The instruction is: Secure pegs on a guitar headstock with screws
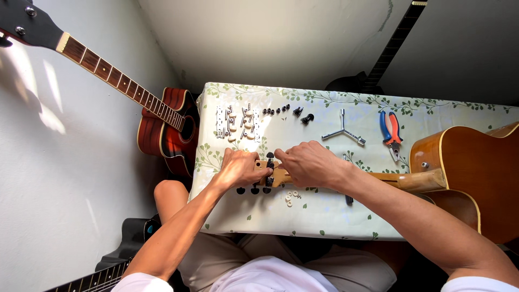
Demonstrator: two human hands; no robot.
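Honey-coloured wood runs across the middle of the bench (335, 213): an acoustic guitar (476, 167) lies there on its side, its body hanging past the right edge and its neck (400, 179) reaching left to the headstock (265, 172) under our hands. Our left hand (238, 168) covers the far left end of the headstock, its fingers curled closed around the wood. Our right hand (311, 165) sits just beside it, fingers pinched shut on a black tuning peg (270, 157) that stands up from the headstock. Three more black tuner buttons (253, 190) poke out below the headstock toward the near edge, and a few small white washers (292, 198) lie on the leaf-patterned cloth just beside them.

Toward the far edge we see two strips of chrome machine heads with cream buttons (237, 122) near the far left corner, then a row of small black screws and bushings (277, 111) and two loose black tuners (303, 115). Right of those lie a three-armed metal wrench (343, 131) and a pair of pliers with blue and orange handles (390, 128). Off the left edge a red sunburst guitar (162, 124) leans against the white wall.
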